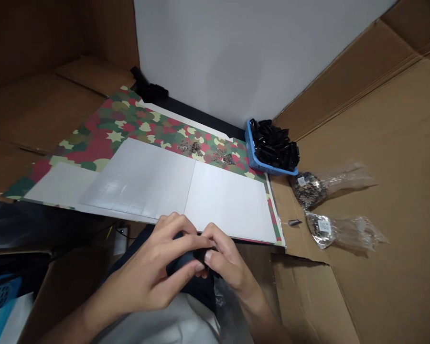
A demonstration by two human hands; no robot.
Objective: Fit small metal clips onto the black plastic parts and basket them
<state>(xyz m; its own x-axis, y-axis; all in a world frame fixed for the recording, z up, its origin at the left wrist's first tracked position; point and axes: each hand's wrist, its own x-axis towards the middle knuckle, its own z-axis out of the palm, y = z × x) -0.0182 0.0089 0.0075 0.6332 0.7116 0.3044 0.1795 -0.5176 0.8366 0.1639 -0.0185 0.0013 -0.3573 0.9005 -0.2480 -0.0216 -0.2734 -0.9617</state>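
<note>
Both of my hands meet over my lap, just in front of the table's near edge. Between them is a small black piece (pixel 200 255), mostly covered by fingers, so its exact kind is hidden. My right hand (pixel 225 260) is closed on it with thumb and fingers. My left hand (pixel 170 260) pinches at its left side with thumb and forefinger. Beyond the hands, white sheets (pixel 229 200) lie on the table. Two small piles of tiny metal parts, a left pile (pixel 189 147) and a right pile (pixel 224 156), sit on the camouflage-patterned cover (pixel 143 126).
A blue basket (pixel 251 153) full of black plastic pieces (pixel 274 143) stands at the back right. Two clear bags of small metal parts, an upper bag (pixel 310 188) and a lower bag (pixel 322 229), lie on cardboard (pixel 380 205). More black pieces (pixel 148 88) sit at the back left.
</note>
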